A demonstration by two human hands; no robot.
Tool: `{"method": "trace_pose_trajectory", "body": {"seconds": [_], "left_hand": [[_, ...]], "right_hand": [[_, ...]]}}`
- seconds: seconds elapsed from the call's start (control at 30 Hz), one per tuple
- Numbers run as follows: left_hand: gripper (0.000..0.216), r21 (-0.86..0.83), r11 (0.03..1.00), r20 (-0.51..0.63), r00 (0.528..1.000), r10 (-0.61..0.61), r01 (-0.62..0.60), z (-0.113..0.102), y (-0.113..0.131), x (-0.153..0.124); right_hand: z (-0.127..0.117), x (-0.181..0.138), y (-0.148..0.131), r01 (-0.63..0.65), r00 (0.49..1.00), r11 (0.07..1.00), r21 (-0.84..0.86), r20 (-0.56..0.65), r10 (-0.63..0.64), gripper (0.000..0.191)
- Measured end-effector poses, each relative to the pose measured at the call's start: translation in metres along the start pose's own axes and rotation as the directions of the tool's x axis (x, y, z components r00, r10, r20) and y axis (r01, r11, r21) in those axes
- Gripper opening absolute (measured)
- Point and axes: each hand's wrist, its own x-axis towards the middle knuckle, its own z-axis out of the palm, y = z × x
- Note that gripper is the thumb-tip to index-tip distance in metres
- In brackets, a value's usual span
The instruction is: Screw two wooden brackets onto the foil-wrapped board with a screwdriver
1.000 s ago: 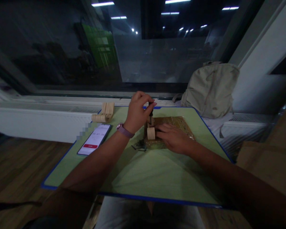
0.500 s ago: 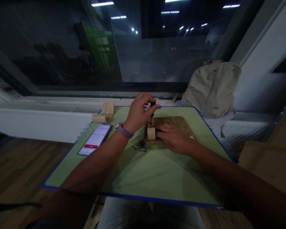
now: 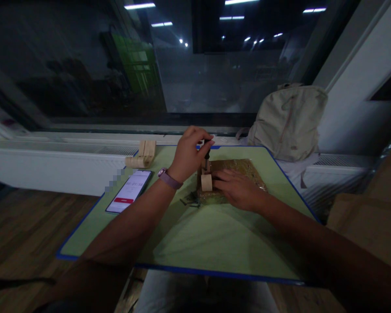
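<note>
Fingertips of my left hand (image 3: 188,154) pinch the top of a black-handled screwdriver (image 3: 207,155), which stands nearly upright. Its lower end meets a light wooden piece (image 3: 207,183) with a rounded near end; the contact spot is too small to make out. From the right, my right hand (image 3: 236,189) grips that piece, its fingers closed against the side and partly hidden. Under both lies a flat brown pad wrapped in clear plastic (image 3: 247,167). Several small dark screws (image 3: 191,200) are scattered by the pad's left near corner.
A second wooden assembly (image 3: 143,155) sits at the table's far left corner. Below it lies a phone (image 3: 129,191) with a lit timer screen. The green table (image 3: 215,239) has a blue edge. A beige backpack (image 3: 289,121) leans by the window, with a cardboard box (image 3: 361,221) at right.
The left fingers have turned slightly on the screwdriver's top, and the screwdriver stands a little more upright. My right hand and the wooden piece stay in place.
</note>
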Motion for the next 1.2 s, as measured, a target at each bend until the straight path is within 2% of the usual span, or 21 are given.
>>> {"method": "trace_pose_trajectory", "body": {"seconds": [0.1,0.23,0.37,0.5,0.57,0.73,1.0,1.2], "left_hand": [[0.008,0.01,1.0,-0.027,1.0,-0.008,0.008,0.0004,-0.0039,0.0],[0.018,-0.025,1.0,0.002,1.0,0.012,-0.012,0.0013,-0.0057,-0.0012],[0.005,-0.066,0.997,0.013,1.0,0.027,-0.026,0.0019,-0.0023,-0.0014],[0.008,-0.083,0.997,-0.036,0.999,-0.001,-0.002,0.0029,-0.0014,-0.0014],[0.004,-0.106,0.994,-0.018,1.0,-0.016,0.014,0.0035,-0.0025,-0.002],[0.019,-0.075,0.997,0.035,0.999,-0.021,0.023,0.0036,-0.0033,-0.0039],[0.002,-0.088,0.995,-0.012,0.999,-0.046,0.045,0.0014,-0.0051,-0.0004],[0.014,-0.134,0.987,0.046,0.995,-0.084,0.09,0.004,-0.0079,-0.0021]], "right_hand": [[-0.0001,0.0003,-0.0002,-0.002,1.0,1.0,0.01,-0.005,0.002,0.034],[0.001,0.0002,0.0002,0.002,1.0,1.0,0.02,-0.014,-0.002,0.035],[0.0021,0.0002,0.0009,0.004,1.0,1.0,0.017,-0.018,-0.004,0.037],[0.0005,0.0005,0.0003,0.005,1.0,1.0,0.017,-0.007,-0.005,0.036],[-0.0005,0.0005,-0.0002,-0.001,1.0,1.0,0.009,-0.001,0.001,0.035],[-0.0008,0.0009,-0.0007,-0.003,1.0,1.0,-0.006,0.004,0.003,0.036],[0.001,0.0014,0.0003,0.001,1.0,1.0,-0.024,-0.002,-0.001,0.037],[0.0005,0.0009,0.0007,0.007,1.0,1.0,-0.016,-0.002,-0.007,0.032]]}}
